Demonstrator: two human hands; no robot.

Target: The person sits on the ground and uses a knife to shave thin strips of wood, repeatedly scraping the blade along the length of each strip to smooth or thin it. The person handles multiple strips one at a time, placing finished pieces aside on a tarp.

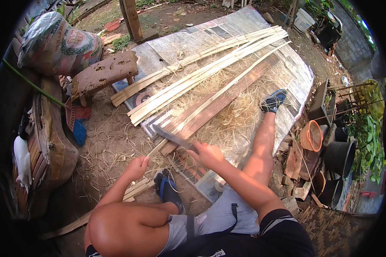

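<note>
My left hand (135,168) is closed on the near end of a long, thin pale strip (221,91), which looks like bamboo or wood. The strip runs away from me to the far right, along a dark brown plank (203,121). In my right hand (208,155) is the handle of a long-bladed knife (172,136). Its blade points left and crosses the strip near the plank's close end; whether it touches is hard to tell. Curly pale shavings (227,118) lie heaped around the plank.
Longer pale strips (206,72) lie left of the plank on a printed sheet (244,21). A brown bench (105,73), a full sack (58,45) and a white cat (22,160) are at left. At right stand an orange basket (311,136) and black pots (339,157).
</note>
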